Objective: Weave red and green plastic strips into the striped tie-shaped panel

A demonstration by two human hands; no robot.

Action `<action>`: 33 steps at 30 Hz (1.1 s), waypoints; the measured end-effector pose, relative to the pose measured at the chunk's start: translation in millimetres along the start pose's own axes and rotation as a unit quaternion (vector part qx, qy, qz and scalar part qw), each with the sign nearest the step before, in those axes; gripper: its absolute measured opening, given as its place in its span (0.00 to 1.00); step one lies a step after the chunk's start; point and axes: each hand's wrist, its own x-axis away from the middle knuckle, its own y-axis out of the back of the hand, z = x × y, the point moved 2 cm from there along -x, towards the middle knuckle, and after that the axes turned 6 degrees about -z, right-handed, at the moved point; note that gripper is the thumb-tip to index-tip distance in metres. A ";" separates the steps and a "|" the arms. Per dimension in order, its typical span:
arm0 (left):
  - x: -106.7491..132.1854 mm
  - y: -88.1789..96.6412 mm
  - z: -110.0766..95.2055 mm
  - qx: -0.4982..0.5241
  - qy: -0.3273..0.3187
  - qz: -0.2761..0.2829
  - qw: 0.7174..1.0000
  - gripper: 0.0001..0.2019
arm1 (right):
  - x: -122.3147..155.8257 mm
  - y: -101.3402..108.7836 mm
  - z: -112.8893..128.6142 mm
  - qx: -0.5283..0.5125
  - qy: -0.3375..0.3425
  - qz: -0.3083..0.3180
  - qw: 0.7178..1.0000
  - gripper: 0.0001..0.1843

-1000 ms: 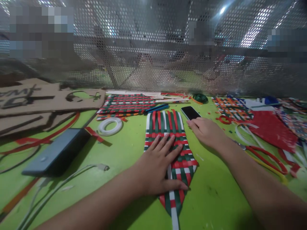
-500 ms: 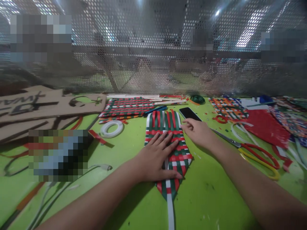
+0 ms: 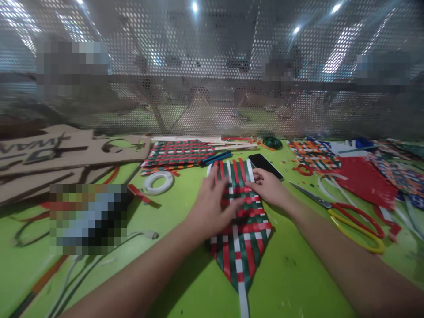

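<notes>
A pointed woven piece of red, green and white strips (image 3: pixel 247 238) lies on the green table, its tip toward me and a white strip (image 3: pixel 243 302) trailing from that tip. Over its left side is my left hand (image 3: pixel 215 205), fingers spread and blurred by motion, holding nothing. My right hand (image 3: pixel 268 185) is at the upper right edge, thumb on the weave and fingers bent at the outer white strip, pinching the edge. Past the woven part, loose strip ends (image 3: pixel 233 170) reach to the far end and curl over.
Scissors with red and yellow handles (image 3: pixel 351 216) lie open-bladed at right, near red sheet material (image 3: pixel 362 179). A black phone (image 3: pixel 265 165) sits behind my right hand. Left are a white tape roll (image 3: pixel 158 183), cardboard pieces (image 3: pixel 76 152) and a cable (image 3: pixel 152 235). A perforated metal screen (image 3: pixel 212 106) stands behind.
My left hand has lifted from lying flat on the weave and shifted slightly left. My right thumb has come onto the weave's edge. The view has shifted a little.
</notes>
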 end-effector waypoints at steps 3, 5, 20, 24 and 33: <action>-23.0 6.9 32.4 0.185 0.185 -0.130 0.956 0.38 | 3.4 0.6 2.7 -0.041 -0.024 0.007 0.999 0.14; -36.3 8.8 51.5 0.378 0.300 -0.123 0.867 0.32 | 5.0 -1.5 4.6 -0.102 -0.047 0.022 0.993 0.14; -52.4 28.0 53.8 0.506 0.096 -0.064 0.855 0.20 | 3.3 -0.4 22.3 -0.258 0.094 0.002 0.962 0.20; -56.6 18.4 62.6 0.477 0.085 -0.059 0.873 0.21 | -3.8 -9.5 12.6 -0.215 0.117 -0.017 0.969 0.18; -53.6 4.9 75.2 0.329 0.144 -0.065 0.931 0.25 | -2.3 -17.3 2.0 -0.002 0.049 -0.051 0.997 0.34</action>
